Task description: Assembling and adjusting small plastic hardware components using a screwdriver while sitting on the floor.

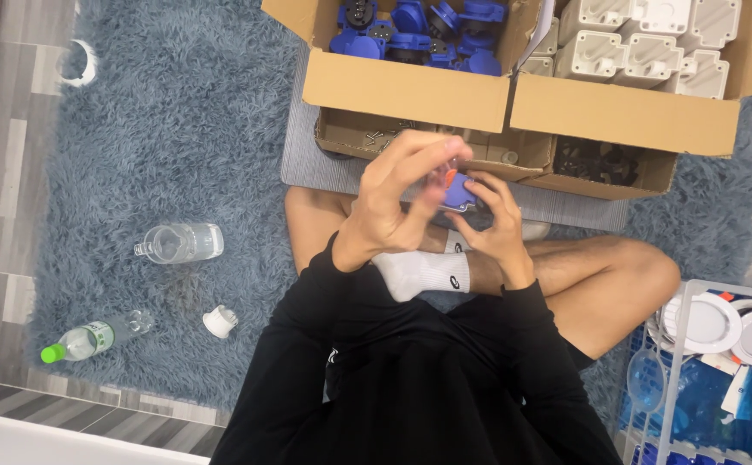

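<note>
The person sits cross-legged in a black long-sleeved top, one foot in a white sock (417, 271) just below the hands. At the centre of the view both hands work on one small blue plastic part with an orange tab (456, 193), raised above the lap. The right hand (492, 226) cups it from 4 o'clock, fingers curled closed around its lower edge. The left hand (397, 200) comes over from 9 o'clock, thumb and fingertips pinched together at the top of the part; whether they press on the orange tab or on a clear piece beside it, I cannot tell.

Judging from the grip, the work goes best if the right hand stays a steady cradle while the left does the fine pressing, with the part turned toward the eyes so the tab stays in sight.

At 9 o'clock, on the shaggy grey-blue rug (178, 129), lie a clear plastic jug (180, 242) on its side, a small white cap-like piece (219, 320) and a clear bottle with a green cap (92, 337). At 4 o'clock a white wire basket (681, 362) holds round white discs. Farther, at 12 o'clock, shallow cardboard trays hold small dark pieces, and behind them an open cardboard box (410, 86) holds blue plastic housings (419, 30), with another of pale grey housings (643, 43) beside it.
</note>
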